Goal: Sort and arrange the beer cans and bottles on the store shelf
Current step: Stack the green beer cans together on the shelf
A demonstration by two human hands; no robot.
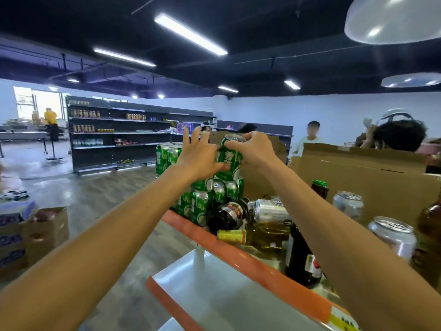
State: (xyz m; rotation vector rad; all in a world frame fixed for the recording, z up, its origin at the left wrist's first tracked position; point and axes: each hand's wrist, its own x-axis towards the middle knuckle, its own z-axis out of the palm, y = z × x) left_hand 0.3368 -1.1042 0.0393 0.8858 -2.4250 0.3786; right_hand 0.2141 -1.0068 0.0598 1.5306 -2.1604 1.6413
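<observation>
The right hand (251, 150) pinches the green can (230, 158) by its rim, tilted atop the stack (202, 201) at the far end of the shelf (262, 271). The left hand (198, 158), fingers (193, 139) spread wide, steadies its side. Level it, seat squarely, release gently.

Bearings taken from the raised green can (230, 158).

- **6 to 9 o'clock:** stacked green cans (202, 201) stand packed, with no gap showing between them.
- **1 to 4 o'clock:** a cardboard panel (358, 168) walls off that side.
- **5 o'clock:** a lying dark bottle (226, 215), a lying silver can (269, 210) and a lying yellow bottle (257, 236) are tumbled together, touching. An upright dark bottle (301, 256) stands nearer the camera.
- **Open passage:** 12 o'clock, above the can tops, and 7 o'clock, over the aisle floor (107, 199) and the bare lower shelf (214, 295).
</observation>
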